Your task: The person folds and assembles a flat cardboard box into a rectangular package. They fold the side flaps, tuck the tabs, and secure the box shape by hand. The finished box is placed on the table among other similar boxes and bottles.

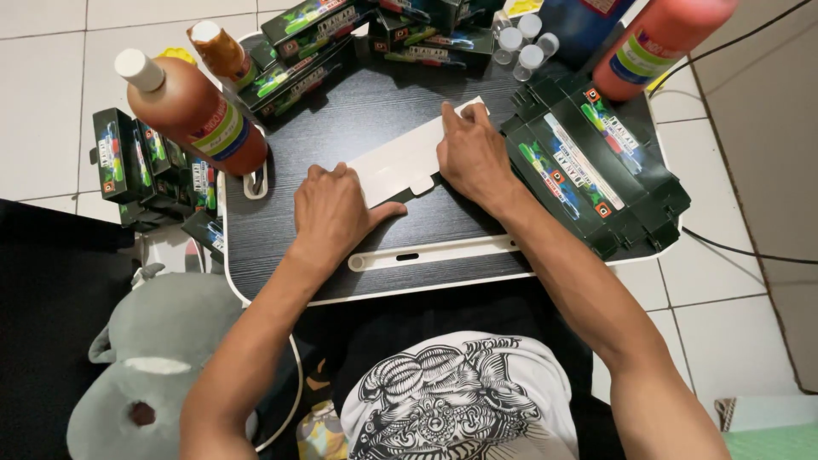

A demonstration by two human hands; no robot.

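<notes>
Your 2 hands, left hand (334, 213) and right hand (471, 153), press flat, fingers extended, on the white unfolded cardboard carton blank (407, 162) lying on the black wood-grain counter (341, 119). Likely light, thin, crease-prone: grip by its edges.

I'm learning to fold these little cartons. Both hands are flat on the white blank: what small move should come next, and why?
Probably run the right hand along the crease while the left hand pins the flat white carton blank. It lies white side up on the black lap table, still unfolded, with a side tab sticking out.
</notes>
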